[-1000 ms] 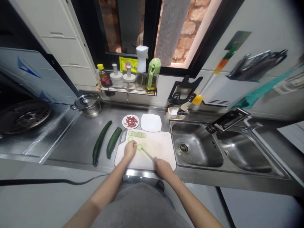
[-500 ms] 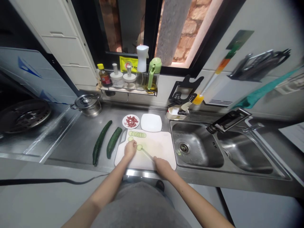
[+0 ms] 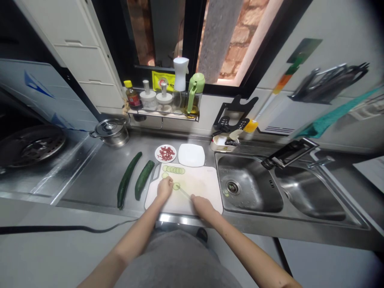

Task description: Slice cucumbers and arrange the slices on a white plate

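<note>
My right hand (image 3: 203, 206) is closed round the handle of a knife (image 3: 185, 193). Its thin blade points up and left, the tip on a round cucumber slice (image 3: 176, 186) lying on the white cutting board (image 3: 207, 186). Just left of that slice, my left hand (image 3: 165, 188) rests on the board with its fingers curled in; whatever is in them is hidden. Another slice (image 3: 165, 175) lies beyond the left hand. Along the board's far edge runs an overlapping row of cucumber slices (image 3: 174, 170).
Two whole-looking cucumbers (image 3: 128, 180) (image 3: 144, 180) lie left of the board. Behind it stand a plate of chopped red pieces (image 3: 158, 157) and a white plate (image 3: 191, 155). The sink (image 3: 255, 196) adjoins on the right; a lidded pot (image 3: 112, 134) stands back left.
My right hand has shifted slightly left toward the slice, and the knife tip has moved a little with it. My left hand stays almost where it was.
</note>
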The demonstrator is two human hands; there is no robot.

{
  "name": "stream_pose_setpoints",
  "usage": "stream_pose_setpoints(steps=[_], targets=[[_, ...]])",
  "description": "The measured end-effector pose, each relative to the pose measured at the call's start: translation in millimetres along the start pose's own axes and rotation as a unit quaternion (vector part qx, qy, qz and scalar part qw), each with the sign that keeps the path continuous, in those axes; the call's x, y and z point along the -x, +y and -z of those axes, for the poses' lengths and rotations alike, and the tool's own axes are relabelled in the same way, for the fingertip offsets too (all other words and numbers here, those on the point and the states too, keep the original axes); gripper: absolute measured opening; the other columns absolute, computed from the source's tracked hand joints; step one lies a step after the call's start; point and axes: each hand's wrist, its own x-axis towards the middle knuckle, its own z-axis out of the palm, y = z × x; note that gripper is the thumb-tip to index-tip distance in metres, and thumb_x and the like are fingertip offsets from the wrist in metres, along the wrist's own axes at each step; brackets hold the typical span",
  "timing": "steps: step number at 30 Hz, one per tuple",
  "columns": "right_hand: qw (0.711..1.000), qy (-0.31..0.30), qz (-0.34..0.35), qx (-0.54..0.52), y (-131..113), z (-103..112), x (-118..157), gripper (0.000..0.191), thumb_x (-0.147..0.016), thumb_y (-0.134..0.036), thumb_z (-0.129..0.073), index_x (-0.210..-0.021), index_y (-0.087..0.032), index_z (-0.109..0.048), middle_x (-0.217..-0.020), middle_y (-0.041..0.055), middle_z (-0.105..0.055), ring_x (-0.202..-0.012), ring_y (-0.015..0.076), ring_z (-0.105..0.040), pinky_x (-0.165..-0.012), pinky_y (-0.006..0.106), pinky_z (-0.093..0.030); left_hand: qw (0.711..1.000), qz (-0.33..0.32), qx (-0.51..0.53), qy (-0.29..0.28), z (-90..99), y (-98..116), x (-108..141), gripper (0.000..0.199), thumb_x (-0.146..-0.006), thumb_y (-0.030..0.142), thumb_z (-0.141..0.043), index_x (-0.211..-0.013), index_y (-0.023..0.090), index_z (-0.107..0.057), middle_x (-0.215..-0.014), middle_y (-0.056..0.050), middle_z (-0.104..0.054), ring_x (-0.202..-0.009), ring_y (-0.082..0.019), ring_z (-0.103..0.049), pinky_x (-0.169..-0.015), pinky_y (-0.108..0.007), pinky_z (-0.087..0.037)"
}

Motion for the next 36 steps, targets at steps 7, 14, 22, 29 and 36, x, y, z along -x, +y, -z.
stream_pose_setpoints(steps=[7, 14, 22, 29, 36], targets=[[0.999, 0.026, 0.019, 0.013, 0.9, -7.3, -12.7, 0.028, -0.09, -0.005, -0.035, -0.112, -0.013, -0.051, -0.095, 0.0136, -0.068, -0.092, 0.0196, -0.066, -0.075, 0.027, -0.049, 1.0, -0.002, 0.001, -0.006, 1.4, 0.2, 0.0, 0.017, -0.083, 0.02, -0.055, -0.097, 0.02, -0.065, -0.093, -0.006, -0.069, -0.088, -0.018, -0.061, -0.074, -0.025, -0.039], [0.999, 0.025, 0.016, 0.017, 1.0, -8.9, -14.8, 0.027, -0.091, -0.006, -0.035, -0.111, -0.013, -0.051, -0.095, 0.0137, -0.068, -0.092, 0.0202, -0.066, -0.075, 0.029, -0.049, 1.0, -0.002, 0.003, -0.009, 1.6, -0.3, -1.2, 0.017, -0.083, 0.018, -0.055, -0.096, 0.02, -0.065, -0.093, -0.006, -0.069, -0.087, -0.018, -0.061, -0.074, -0.025, -0.039], [1.0, 0.02, 0.015, 0.016, 2.5, -6.4, -4.8, 0.028, -0.089, -0.005, -0.036, -0.112, -0.012, -0.051, -0.094, 0.0142, -0.068, -0.091, 0.0221, -0.066, -0.073, 0.03, -0.049, 1.0, -0.002, 0.006, -0.005, 3.2, 1.5, -0.3, 0.017, -0.083, 0.017, -0.053, -0.095, 0.019, -0.065, -0.094, -0.006, -0.069, -0.088, -0.018, -0.061, -0.074, -0.025, -0.039], [1.0, 0.008, -0.001, 0.006, 10.7, -10.5, 10.5, 0.025, -0.09, -0.008, -0.037, -0.11, -0.015, -0.051, -0.094, 0.013, -0.067, -0.093, 0.0208, -0.066, -0.074, 0.027, -0.046, 1.0, -0.002, 0.007, -0.013, 3.2, 0.0, -1.9, 0.018, -0.081, 0.018, -0.055, -0.096, 0.019, -0.066, -0.092, -0.006, -0.07, -0.087, -0.018, -0.061, -0.074, -0.025, -0.039], [1.0, -0.001, -0.003, 0.005, 9.0, -5.6, 11.6, 0.026, -0.09, -0.008, -0.036, -0.11, -0.014, -0.051, -0.095, 0.0133, -0.067, -0.093, 0.0207, -0.065, -0.074, 0.027, -0.045, 1.0, -0.003, 0.009, -0.01, 1.5, -1.9, -3.3, 0.019, -0.081, 0.019, -0.055, -0.097, 0.02, -0.066, -0.089, -0.005, -0.069, -0.085, -0.018, -0.061, -0.073, -0.025, -0.039]])
